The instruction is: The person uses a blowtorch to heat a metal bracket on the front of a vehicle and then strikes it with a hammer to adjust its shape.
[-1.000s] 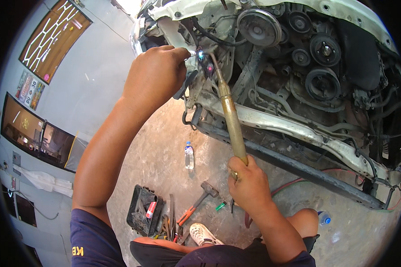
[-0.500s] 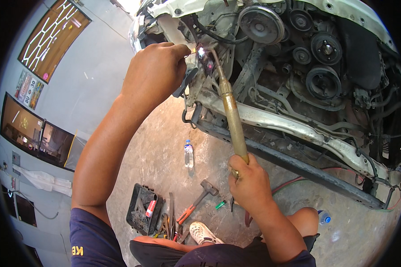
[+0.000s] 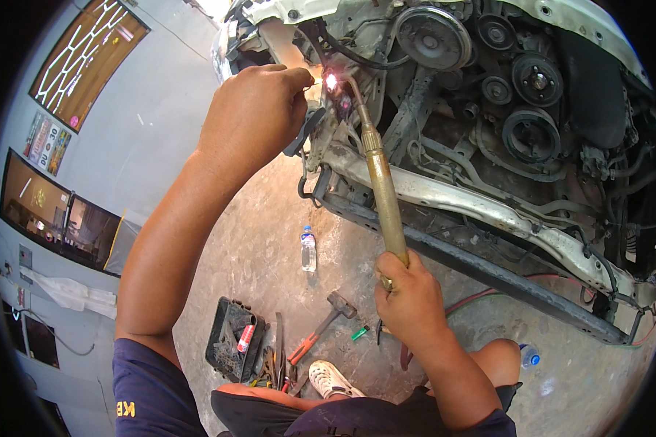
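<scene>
My right hand [image 3: 410,295] grips the brass handle of a gas welding torch [image 3: 385,193], which slants up and away with its bent tip at the car's front body. At that tip burns a bright pinkish-white flame [image 3: 332,82], on metal beside the radiator support [image 3: 444,197]. Close to the left of the flame, my left hand [image 3: 259,109] is closed in a pinch. Whatever sits between its fingertips is too small and glare-washed to make out. A dark flat piece [image 3: 304,132] shows just under that hand.
Pulleys [image 3: 538,80] fill the open engine bay at right; a dark crossbar [image 3: 503,273] runs below. On the concrete are a water bottle [image 3: 308,249], a hammer [image 3: 322,328], a black tray [image 3: 229,342], hand tools, a green lighter [image 3: 360,333] and a red hose [image 3: 466,302].
The glow at the torch tip has turned from bluish white to a warmer pinkish orange, lighting the nearby panel. Both hands keep nearly the same place; the view has shifted slightly.
</scene>
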Action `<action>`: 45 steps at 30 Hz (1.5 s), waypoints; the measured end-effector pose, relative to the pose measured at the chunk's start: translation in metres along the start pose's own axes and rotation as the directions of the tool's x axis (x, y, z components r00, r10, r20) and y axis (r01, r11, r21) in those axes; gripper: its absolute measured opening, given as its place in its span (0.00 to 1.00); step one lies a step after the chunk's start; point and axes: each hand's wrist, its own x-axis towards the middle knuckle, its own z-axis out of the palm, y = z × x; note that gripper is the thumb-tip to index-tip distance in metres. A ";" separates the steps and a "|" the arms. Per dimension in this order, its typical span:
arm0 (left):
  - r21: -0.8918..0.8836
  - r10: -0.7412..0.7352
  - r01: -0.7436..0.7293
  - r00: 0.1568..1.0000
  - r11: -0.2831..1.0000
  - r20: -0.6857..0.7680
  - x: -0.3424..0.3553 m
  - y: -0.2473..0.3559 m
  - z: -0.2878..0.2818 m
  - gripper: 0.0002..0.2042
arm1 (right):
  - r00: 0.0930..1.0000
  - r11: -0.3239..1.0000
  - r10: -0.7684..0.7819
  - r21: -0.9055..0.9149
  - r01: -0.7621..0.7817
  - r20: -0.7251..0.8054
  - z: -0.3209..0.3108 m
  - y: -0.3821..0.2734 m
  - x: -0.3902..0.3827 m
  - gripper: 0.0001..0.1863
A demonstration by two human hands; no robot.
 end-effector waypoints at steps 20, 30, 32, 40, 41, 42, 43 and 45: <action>0.013 -0.026 0.025 0.999 1.000 0.028 0.000 -0.001 0.000 0.12 | 1.000 1.000 -0.019 0.012 0.019 -0.003 0.001 0.000 0.000 0.11; 0.040 -0.041 0.039 0.997 0.998 0.061 0.001 0.003 -0.001 0.12 | 1.000 1.000 -0.014 0.010 0.014 0.003 0.002 0.002 0.000 0.11; 0.035 -0.036 0.034 0.998 0.999 0.049 0.000 0.002 0.000 0.12 | 1.000 1.000 -0.013 0.018 0.013 0.005 0.003 0.001 0.000 0.11; 0.036 -0.025 0.024 0.999 0.999 0.039 0.000 0.001 0.001 0.12 | 1.000 1.000 -0.008 0.014 0.008 0.008 0.001 0.000 0.000 0.11; 0.041 -0.031 0.029 0.999 0.999 0.044 0.001 0.001 0.001 0.12 | 1.000 1.000 -0.009 0.022 0.009 0.006 0.001 0.001 0.000 0.11; 0.046 -0.032 0.030 0.998 0.999 0.048 0.001 0.001 0.001 0.12 | 1.000 1.000 -0.010 0.029 0.010 0.004 0.001 0.001 0.000 0.10; 0.050 -0.034 0.031 0.998 0.998 0.051 0.001 0.001 -0.001 0.12 | 1.000 0.999 -0.012 0.036 0.012 0.002 0.001 0.000 0.000 0.10; 0.056 -0.035 0.032 0.998 0.998 0.054 0.001 0.001 -0.002 0.12 | 1.000 0.999 -0.017 0.039 0.017 0.000 0.002 0.000 0.000 0.10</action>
